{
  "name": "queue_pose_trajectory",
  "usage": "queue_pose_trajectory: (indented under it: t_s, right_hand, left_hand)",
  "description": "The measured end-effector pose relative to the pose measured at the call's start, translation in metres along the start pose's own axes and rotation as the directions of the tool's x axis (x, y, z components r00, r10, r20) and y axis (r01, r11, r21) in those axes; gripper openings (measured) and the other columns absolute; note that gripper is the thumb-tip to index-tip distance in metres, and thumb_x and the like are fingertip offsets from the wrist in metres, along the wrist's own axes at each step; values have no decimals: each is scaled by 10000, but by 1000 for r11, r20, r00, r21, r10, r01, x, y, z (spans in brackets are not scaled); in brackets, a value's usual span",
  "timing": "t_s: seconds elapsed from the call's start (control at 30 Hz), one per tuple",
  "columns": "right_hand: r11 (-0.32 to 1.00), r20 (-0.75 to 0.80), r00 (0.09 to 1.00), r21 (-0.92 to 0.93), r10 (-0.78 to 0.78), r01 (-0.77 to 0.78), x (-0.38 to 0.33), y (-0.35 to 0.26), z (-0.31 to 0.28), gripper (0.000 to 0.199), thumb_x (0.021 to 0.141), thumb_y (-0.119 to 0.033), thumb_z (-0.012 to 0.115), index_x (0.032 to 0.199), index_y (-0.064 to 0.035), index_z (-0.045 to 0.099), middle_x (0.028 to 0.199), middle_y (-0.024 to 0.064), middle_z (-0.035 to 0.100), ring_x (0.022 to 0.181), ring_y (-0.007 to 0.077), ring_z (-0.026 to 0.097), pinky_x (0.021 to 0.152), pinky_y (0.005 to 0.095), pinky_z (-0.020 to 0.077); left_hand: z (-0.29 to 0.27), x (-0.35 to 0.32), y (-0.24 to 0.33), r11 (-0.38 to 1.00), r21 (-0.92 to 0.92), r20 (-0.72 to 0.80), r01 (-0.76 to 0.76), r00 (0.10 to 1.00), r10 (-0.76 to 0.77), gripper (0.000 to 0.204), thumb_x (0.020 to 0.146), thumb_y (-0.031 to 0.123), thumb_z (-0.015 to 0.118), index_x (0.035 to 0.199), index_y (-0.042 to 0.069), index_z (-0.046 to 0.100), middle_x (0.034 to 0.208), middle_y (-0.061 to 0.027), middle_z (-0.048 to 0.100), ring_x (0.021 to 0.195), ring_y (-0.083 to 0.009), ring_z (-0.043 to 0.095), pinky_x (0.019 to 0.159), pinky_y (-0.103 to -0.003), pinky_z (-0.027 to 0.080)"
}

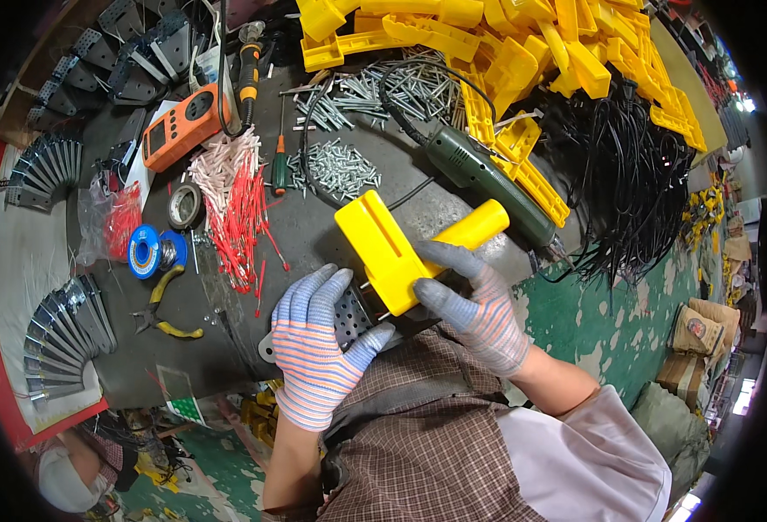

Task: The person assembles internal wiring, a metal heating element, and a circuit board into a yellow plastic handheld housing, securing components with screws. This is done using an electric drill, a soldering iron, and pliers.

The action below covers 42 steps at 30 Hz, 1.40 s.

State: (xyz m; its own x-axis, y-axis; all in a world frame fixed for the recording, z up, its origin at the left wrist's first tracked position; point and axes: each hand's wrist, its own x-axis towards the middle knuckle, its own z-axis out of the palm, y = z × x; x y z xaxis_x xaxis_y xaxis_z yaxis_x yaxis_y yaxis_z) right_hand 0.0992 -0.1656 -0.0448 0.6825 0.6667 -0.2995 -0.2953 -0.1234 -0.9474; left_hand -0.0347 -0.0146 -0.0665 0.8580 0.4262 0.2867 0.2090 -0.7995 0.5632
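Both hands wear striped knit gloves with grey fingertips. My right hand grips a yellow plastic housing with a round handle, its thumb and fingers closed on the wide end. Under my left hand lies a dark perforated metal bracket, at the bench's near edge. The fingers of that hand are closed over the bracket, and its thumb lies along the near side. A thin metal pin sticks out from the housing's lower end, above the bracket. What lies beneath the housing is partly hidden.
Beyond the hands lie a green electric screwdriver, small screws, long screws and yellow housings. Black cables hang at right. Leftward are red-and-white wire leads, pliers, a solder spool and an orange meter.
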Motion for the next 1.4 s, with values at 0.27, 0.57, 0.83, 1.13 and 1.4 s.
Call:
queue_pose_trajectory:
  t_s: [0.27,0.57,0.83,1.13,1.4]
  right_hand:
    - [976,26,995,-193,-95,98,2,8,10,448,894,-171,622,1300,-9,520,1101,127,610,988,178,580,896,308,461]
    - [778,156,894,-446,-419,443,-15,30,18,768,873,-113,642,1472,25,181,1421,313,308,1282,443,410,1073,446,316]
    - [525,-64,780,-774,-622,355,7,-52,-72,211,859,-156,636,1005,-6,666,869,162,668,793,289,669,748,367,517]
    - [-149,241,856,-970,-457,194,56,-31,-89,729,665,-171,730,1349,-103,486,979,142,565,888,324,587,769,427,491]
    - [897,-82,932,253,-353,362,27,-106,-115,632,821,-242,658,1350,1,413,905,84,593,840,197,605,818,390,525]
  left_hand:
    - [6,-4,-4,1000,1,-19,9,1000,-9,719,663,511,777,1179,59,564,1175,-138,582,1072,-338,552,938,-454,417]
    - [14,-3,-2,996,66,-52,-59,997,62,712,664,447,777,1228,97,519,1214,-115,553,1100,-305,528,945,-448,384]
    - [13,-8,1,992,83,-94,-99,990,106,723,659,346,822,1254,92,500,1197,-158,536,1088,-349,511,947,-455,411]
    - [16,-7,2,994,70,-122,-82,988,90,674,664,372,797,1206,82,522,1162,-128,553,1095,-331,514,948,-464,392]
    - [15,-8,0,993,69,-119,-93,988,101,669,657,371,802,1193,72,536,1157,-137,573,1075,-343,533,939,-462,408]
